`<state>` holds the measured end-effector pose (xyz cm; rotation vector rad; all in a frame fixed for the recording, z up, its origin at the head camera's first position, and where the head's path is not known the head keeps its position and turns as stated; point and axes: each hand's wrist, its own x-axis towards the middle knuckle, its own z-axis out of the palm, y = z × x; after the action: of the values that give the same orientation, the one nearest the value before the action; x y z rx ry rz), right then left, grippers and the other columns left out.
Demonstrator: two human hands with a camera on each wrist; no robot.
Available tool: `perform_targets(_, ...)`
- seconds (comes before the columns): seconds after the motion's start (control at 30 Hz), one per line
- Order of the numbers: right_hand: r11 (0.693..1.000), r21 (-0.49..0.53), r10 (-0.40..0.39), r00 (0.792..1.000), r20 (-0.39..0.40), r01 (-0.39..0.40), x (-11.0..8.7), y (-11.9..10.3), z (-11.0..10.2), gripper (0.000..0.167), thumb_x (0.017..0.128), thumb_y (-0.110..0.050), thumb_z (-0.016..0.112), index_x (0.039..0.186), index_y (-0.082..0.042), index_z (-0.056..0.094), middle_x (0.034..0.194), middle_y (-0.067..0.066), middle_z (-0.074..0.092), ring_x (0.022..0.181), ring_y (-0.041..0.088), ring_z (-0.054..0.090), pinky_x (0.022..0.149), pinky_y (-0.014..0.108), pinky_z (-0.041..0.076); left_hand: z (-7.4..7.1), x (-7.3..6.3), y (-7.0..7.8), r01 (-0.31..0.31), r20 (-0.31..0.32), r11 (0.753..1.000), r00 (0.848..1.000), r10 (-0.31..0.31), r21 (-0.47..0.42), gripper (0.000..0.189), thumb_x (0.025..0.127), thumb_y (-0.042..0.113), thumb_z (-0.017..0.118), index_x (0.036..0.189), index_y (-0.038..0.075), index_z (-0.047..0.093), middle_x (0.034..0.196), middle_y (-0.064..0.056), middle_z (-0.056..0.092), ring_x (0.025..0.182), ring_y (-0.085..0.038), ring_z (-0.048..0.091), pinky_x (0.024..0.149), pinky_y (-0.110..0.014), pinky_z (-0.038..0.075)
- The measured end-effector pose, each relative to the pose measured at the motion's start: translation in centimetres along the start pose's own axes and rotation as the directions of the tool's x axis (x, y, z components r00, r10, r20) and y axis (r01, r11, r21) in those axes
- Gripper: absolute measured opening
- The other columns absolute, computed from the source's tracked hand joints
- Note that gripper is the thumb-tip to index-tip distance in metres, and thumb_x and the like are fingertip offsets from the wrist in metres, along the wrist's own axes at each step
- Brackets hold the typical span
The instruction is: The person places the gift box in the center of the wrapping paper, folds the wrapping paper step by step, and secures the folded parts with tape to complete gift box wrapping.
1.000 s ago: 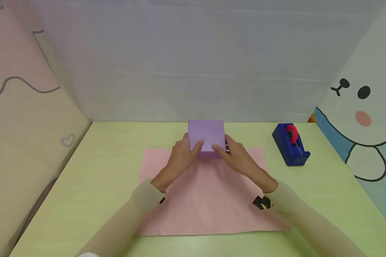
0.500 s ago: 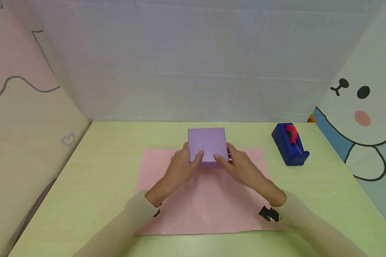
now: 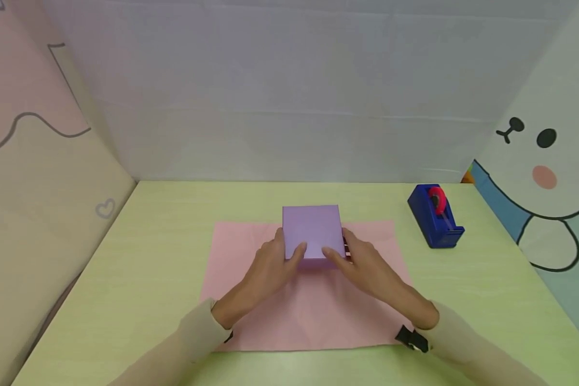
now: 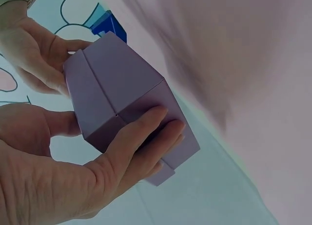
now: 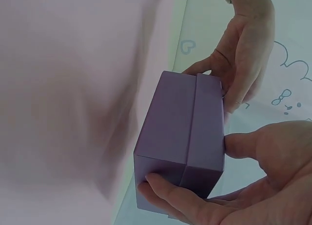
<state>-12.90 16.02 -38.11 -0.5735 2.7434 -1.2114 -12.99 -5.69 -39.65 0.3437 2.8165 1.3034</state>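
Note:
A purple lidded box [image 3: 312,230] is held above a pink sheet of paper [image 3: 313,316] in the head view. My left hand [image 3: 270,265] grips its left side, thumb on the top and fingers along the side wall. On the opposite side my right hand [image 3: 369,268] grips it the same way. Both wrist views show the lid seam running round the box [image 4: 122,84], with the left fingers [image 4: 141,137] bent against one wall. In the right wrist view the right fingers [image 5: 170,196] press an end wall of the box [image 5: 175,122].
A blue tape dispenser [image 3: 434,217] with a red-cored roll stands at the right rear of the pale yellow-green table [image 3: 154,257]. A plain grey-white wall [image 3: 289,96] rises behind, and printed panels with cartoon drawings flank both sides.
Both hands have drawn the box toward the person, from the paper's far edge to further over the paper. The grip looks the same, and the tape dispenser has stayed in place.

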Motion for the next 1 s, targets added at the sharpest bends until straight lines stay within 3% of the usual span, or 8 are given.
perform_targets(0.43, 0.997, -0.008, 0.071, 0.997, 0.013, -0.071, -1.7, 0.2, 0.8, 0.061, 0.105, -0.026, 0.063, 0.145, 0.014, 0.041, 0.133, 0.032, 0.061, 0.110, 0.034, 0.069, 0.087, 0.044, 0.059, 0.6, -1.7, -0.2, -0.022, 0.039, 1.000, 0.999, 0.022, 0.009, 0.048, 0.103, 0.026, 0.062, 0.126, -0.014, 0.047, 0.100, -0.029, 0.068, 0.073, -0.023, 0.063, 0.060, -0.033, 0.053)
perform_targets(0.63, 0.998, -0.006, 0.068, 0.997, 0.021, -0.068, -2.3, 0.1, 1.0, 0.062, 0.104, -0.027, 0.063, 0.144, 0.015, 0.041, 0.134, 0.032, 0.060, 0.114, 0.034, 0.068, 0.087, 0.043, 0.059, 0.5, -2.5, -0.1, -0.012, 0.062, 1.000, 0.998, 0.012, -0.003, 0.057, 0.104, 0.028, 0.062, 0.134, -0.017, 0.043, 0.105, -0.030, 0.068, 0.077, -0.023, 0.065, 0.063, -0.033, 0.053)
perform_targets(1.0, 0.997, -0.028, 0.079, 0.996, 0.031, -0.078, -3.1, -0.1, 1.2, 0.062, 0.105, -0.031, 0.062, 0.143, 0.014, 0.042, 0.135, 0.033, 0.059, 0.114, 0.035, 0.068, 0.088, 0.046, 0.059, 0.4, -3.4, 0.0, -0.001, 0.087, 1.000, 0.996, 0.000, 0.001, 0.060, 0.104, 0.031, 0.062, 0.135, -0.017, 0.042, 0.099, -0.028, 0.068, 0.073, -0.022, 0.063, 0.060, -0.032, 0.053)
